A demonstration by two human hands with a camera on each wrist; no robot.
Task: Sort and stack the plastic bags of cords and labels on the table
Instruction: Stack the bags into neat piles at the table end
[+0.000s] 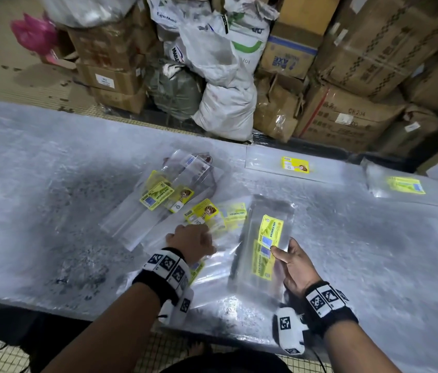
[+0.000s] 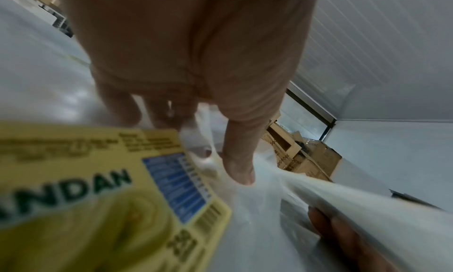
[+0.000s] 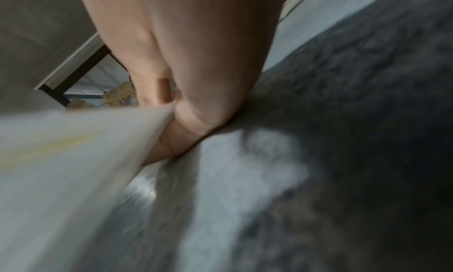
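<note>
Holding a small stack of clear bags [image 1: 263,243] by its right edge, the right hand [image 1: 294,265] pinches the sheaf with the thumb on top over a yellow "KEK PANDAN" label [image 1: 269,232]; the stack's long axis runs near to far, tilted a little off the bench [image 1: 51,162]. Just to its left lies the loose heap of bags [image 1: 169,200], fanned out at mixed angles, some yellow labels showing a tiger picture. The left hand [image 1: 191,244] is the nearer one to that heap: it rests on the heap's near edge, thumb and fingertips [image 2: 239,171] puckering thin film between them, so it appears to grip one bag. The likely next move carries that bag rightward onto the held stack. The film is glossy, limp and slippery; the labels are flat card. Two sorted bags lie well apart at far right [image 1: 294,165], [image 1: 406,185]. Beyond the bench stand cardboard cartons [image 1: 368,49] and white sacks [image 1: 223,109].
</note>
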